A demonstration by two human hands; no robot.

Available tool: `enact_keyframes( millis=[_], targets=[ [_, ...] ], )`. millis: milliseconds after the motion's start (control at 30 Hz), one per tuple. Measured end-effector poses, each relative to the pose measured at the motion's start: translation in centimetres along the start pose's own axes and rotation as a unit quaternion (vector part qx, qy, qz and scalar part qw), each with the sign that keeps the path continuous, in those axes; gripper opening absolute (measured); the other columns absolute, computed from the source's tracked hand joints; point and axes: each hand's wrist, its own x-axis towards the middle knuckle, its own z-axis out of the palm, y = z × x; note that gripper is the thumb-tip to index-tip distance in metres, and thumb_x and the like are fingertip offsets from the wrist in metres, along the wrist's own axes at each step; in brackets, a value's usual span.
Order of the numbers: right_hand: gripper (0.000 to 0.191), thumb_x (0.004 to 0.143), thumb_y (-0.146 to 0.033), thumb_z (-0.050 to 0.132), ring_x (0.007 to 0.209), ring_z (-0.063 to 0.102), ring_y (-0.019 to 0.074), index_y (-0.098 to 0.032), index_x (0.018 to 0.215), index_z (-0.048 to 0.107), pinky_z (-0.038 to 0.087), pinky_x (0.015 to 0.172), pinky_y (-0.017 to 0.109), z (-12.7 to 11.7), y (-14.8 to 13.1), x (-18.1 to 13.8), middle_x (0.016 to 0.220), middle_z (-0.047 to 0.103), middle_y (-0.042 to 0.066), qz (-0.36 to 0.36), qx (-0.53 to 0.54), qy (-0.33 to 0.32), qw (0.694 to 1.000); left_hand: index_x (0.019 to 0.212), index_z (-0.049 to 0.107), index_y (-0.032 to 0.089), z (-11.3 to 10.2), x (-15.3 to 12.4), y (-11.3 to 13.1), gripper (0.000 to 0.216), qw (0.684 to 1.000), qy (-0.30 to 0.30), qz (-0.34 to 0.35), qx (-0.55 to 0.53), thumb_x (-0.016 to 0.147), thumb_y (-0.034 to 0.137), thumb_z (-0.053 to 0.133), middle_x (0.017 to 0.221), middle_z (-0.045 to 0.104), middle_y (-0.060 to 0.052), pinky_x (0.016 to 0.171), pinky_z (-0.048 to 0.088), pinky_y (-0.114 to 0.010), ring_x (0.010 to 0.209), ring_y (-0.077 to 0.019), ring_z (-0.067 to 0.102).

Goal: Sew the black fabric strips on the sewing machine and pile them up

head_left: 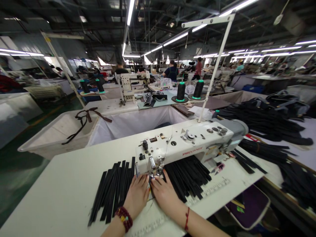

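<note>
My left hand [137,195] and my right hand [163,190] meet at the needle end of a white sewing machine [179,146]. Their fingers are closed and pressed down on a narrow black strip [149,180] that shows only as a sliver between them. Just beyond the fingertips stands the metal presser foot [153,166]. Left of my left hand lies a loose row of black strips [112,189]. A thicker pile of black strips [186,176] spreads beside my right hand, partly under the machine's arm. How far the fingers wrap the strip is hidden.
Pink-handled thread snips [218,168] lie right of the pile, above a printed ruler [214,187]. Behind the machine are a cloth-lined bin [133,124], a thread stand [214,65] and black thread cones [181,91]. Dark pieces [266,115] heap at right. Several people work farther back.
</note>
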Motion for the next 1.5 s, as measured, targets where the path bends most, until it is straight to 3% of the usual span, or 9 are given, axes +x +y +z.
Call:
enact_keyframes(
  millis=[200,400,567,800,967,1067,1233,1333,1500],
  targets=[
    [0.028,0.092,-0.01,0.058,0.114,0.057,0.025,-0.016,0.12,0.064,0.014,0.121,0.059,-0.9,-0.7,-0.9,0.112,0.069,0.009,0.018,0.014,0.002,1.0,0.131,0.059,0.014,-0.2,0.4,0.1,0.039,1.0,0.0,-0.012,-0.012,0.093,0.021,0.049,0.13,0.065,-0.015,0.108,0.04,-0.056,0.126,-0.0313,0.054],
    [0.031,0.093,-0.012,0.047,0.11,0.06,0.0208,-0.019,0.12,0.06,0.0,0.122,0.05,-4.3,-0.7,-6.8,0.112,0.07,0.005,0.033,0.067,0.086,0.993,0.132,0.059,0.012,-0.4,0.2,-0.3,0.042,1.0,-0.007,-0.01,-0.015,0.092,0.021,0.05,0.13,0.066,-0.015,0.109,0.038,-0.057,0.125,-0.0313,0.055],
    [0.033,0.091,-0.01,0.045,0.098,0.063,0.0198,-0.024,0.117,0.059,0.019,0.116,0.044,-6.3,1.4,-10.2,0.104,0.067,0.003,0.123,0.031,0.11,0.986,0.117,0.068,0.019,-1.7,1.6,-2.3,0.035,0.998,0.0,-0.007,-0.055,0.095,0.017,0.041,0.121,0.07,-0.011,0.111,0.036,-0.057,0.116,-0.0271,0.062],
    [0.032,0.086,-0.03,0.068,0.089,0.059,0.0259,-0.024,0.117,0.062,0.039,0.089,0.043,-5.1,2.0,-8.9,0.095,0.063,0.004,0.213,-0.004,0.066,0.975,0.099,0.074,0.022,-2.7,4.9,-3.7,0.029,0.997,-0.008,0.032,-0.068,0.089,0.016,0.047,0.112,0.075,-0.008,0.11,0.041,-0.049,0.116,-0.0274,0.063],
    [0.009,0.088,-0.02,0.063,0.083,0.058,0.0243,-0.023,0.097,0.066,0.038,0.084,0.041,-4.1,1.8,-7.8,0.086,0.061,0.004,0.224,-0.044,0.05,0.972,0.113,0.072,0.025,-4.1,0.8,-4.5,0.031,1.0,-0.018,0.016,-0.006,0.093,0.022,0.049,0.121,0.073,-0.007,0.115,0.031,-0.058,0.124,-0.0281,0.06],
    [0.015,0.088,-0.009,0.057,0.078,0.058,0.0232,-0.021,0.079,0.062,0.039,0.083,0.04,-4.0,2.0,-7.1,0.079,0.059,0.004,0.232,-0.042,0.05,0.971,0.118,0.071,0.026,-4.6,-2.6,-4.2,0.035,1.0,0.001,0.013,0.025,0.092,0.022,0.048,0.13,0.068,-0.008,0.113,0.035,-0.057,0.127,-0.0286,0.057],
    [0.027,0.092,-0.003,0.043,0.074,0.063,0.0218,-0.019,0.083,0.063,0.045,0.071,0.032,-6.1,3.4,-7.7,0.078,0.063,0.006,0.295,-0.004,0.087,0.952,0.134,0.061,0.028,-3.2,-4.9,1.0,0.039,0.991,0.065,0.055,-0.104,0.097,0.029,0.048,0.134,0.066,-0.007,0.102,0.052,-0.039,0.117,-0.0238,0.065],
    [0.03,0.097,-0.008,0.037,0.069,0.067,0.0177,-0.02,0.092,0.064,0.049,0.063,0.025,-7.9,3.0,-10.5,0.077,0.067,0.004,0.31,0.037,0.102,0.945,0.138,0.057,0.025,-1.8,-3.9,5.8,0.045,0.948,0.039,-0.048,-0.313,0.098,0.045,0.048,0.127,0.069,-0.011,0.081,0.061,-0.033,0.095,-0.0224,0.073],
    [0.039,0.105,-0.028,0.033,0.046,0.063,0.014,-0.022,0.079,0.062,0.047,0.045,0.02,-7.3,-1.0,-16.4,0.061,0.067,-0.001,0.281,0.295,0.071,0.91,0.126,0.061,0.019,-0.7,-1.3,10.8,0.058,0.755,0.018,-0.265,-0.6,0.094,0.065,0.046,0.105,0.074,-0.012,0.052,0.054,-0.028,0.065,-0.0179,0.066]
  ],
)
